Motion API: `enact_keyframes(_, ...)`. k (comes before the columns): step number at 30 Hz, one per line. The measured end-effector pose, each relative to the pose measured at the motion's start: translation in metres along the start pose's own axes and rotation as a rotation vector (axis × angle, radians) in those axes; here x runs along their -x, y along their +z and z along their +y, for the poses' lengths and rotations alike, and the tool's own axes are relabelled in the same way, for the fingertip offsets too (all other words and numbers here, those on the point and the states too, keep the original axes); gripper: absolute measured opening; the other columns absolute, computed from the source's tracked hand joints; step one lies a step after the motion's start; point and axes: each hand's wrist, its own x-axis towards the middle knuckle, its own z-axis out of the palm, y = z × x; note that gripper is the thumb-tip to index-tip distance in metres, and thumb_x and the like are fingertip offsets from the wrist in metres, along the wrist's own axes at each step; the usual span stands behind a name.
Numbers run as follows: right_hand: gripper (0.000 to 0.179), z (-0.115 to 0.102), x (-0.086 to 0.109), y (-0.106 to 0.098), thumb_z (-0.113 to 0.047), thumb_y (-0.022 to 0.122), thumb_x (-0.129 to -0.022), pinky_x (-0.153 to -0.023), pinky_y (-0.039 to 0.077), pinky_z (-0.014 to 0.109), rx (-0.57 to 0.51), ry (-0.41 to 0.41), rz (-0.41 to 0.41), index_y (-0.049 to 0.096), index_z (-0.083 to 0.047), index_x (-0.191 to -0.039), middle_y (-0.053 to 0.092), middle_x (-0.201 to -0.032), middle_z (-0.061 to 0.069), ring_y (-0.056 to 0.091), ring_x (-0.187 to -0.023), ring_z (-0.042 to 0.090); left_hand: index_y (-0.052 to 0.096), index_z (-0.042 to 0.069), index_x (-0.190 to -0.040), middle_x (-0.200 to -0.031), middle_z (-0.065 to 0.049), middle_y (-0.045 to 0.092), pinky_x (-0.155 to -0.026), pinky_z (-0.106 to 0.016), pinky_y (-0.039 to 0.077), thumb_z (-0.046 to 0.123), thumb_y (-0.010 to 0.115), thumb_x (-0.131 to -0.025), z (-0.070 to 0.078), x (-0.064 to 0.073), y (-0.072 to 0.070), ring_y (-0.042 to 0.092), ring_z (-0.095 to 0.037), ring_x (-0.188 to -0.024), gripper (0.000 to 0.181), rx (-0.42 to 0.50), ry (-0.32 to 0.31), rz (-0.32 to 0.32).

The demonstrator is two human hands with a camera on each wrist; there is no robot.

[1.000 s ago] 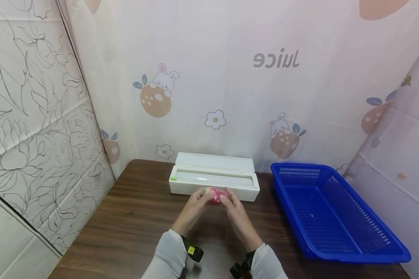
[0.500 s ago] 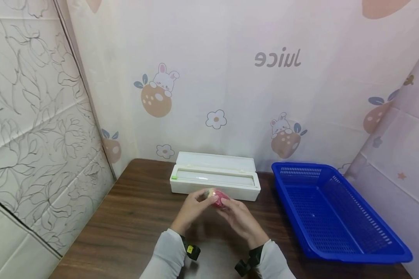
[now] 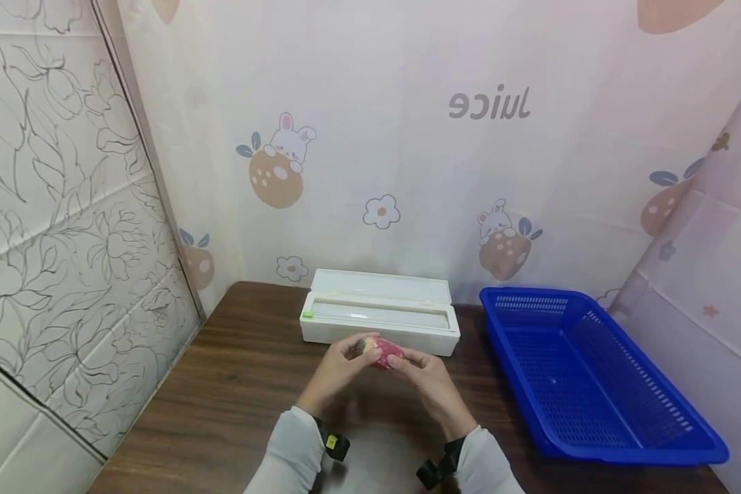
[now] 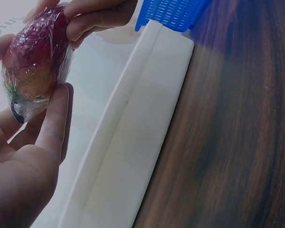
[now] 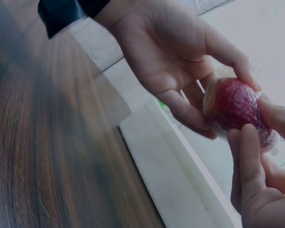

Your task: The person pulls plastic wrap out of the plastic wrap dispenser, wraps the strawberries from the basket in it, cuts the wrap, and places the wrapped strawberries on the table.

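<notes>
A red, roundish fruit-like thing [image 3: 385, 351] wrapped in clear cling film is held up between both hands, in front of the dispenser. In the left wrist view the wrapped fruit [image 4: 34, 59] shows a yellowish end with a green and dark tip under crinkled film. My left hand [image 3: 336, 372] pinches the yellowish end between thumb and fingers. My right hand [image 3: 431, 385] pinches the red end, its thumb close to the left thumb. Just behind them stands a long white cling film dispenser [image 3: 379, 334], its lid raised and a green slider at its left end.
On the right of the brown wooden table [image 3: 222, 405] sits a blue perforated basket [image 3: 624, 456]. Patterned curtains stand behind the table and along both sides.
The hands turn the wrapped fruit, and more of its yellowish end shows now. Right fingers and thumb have shifted their hold; both wrists have spread slightly apart. Dispenser and basket stay put.
</notes>
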Motion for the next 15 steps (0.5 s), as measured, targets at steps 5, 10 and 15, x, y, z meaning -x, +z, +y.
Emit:
enact_keyframes(5,0.037,-0.0035,0.0,0.0011,-0.017,0.067,-0.085,-0.072,0.056,0.028,0.036,-0.005,0.004,0.06,0.008,-0.113,0.069,-0.093,0.01,0.062,-0.085,0.022,0.058,0.016,-0.126,-0.122,-0.004,0.06,-0.092,-0.044,0.048,0.036,0.065,-0.086,-0.0093,-0.0048,0.0012,0.056,-0.016,-0.104,0.045,0.004,-0.002,0.022)
enact_keyframes(10,0.046,-0.0021,0.0002,-0.0036,-0.028,0.062,-0.09,-0.084,0.053,0.042,0.272,-0.1,-0.047,0.052,-0.008,-0.13,0.058,-0.121,0.013,0.053,-0.107,0.028,0.06,0.018,-0.124,-0.122,-0.003,0.061,-0.095,-0.048,0.046,0.041,0.066,-0.084,-0.0103,-0.0047,0.0022,0.055,-0.016,-0.107,0.046,-0.011,-0.02,0.05)
enact_keyframes(15,0.06,-0.0058,0.0021,-0.008,-0.035,0.057,-0.092,-0.097,0.044,0.051,0.591,-0.34,-0.176,0.031,-0.023,-0.145,0.035,-0.145,0.008,0.037,-0.126,0.022,0.061,0.023,-0.121,-0.122,-0.002,0.061,-0.095,-0.05,0.046,0.042,0.065,-0.084,-0.0097,-0.0041,0.0026,0.054,-0.016,-0.108,0.042,-0.041,-0.032,0.063)
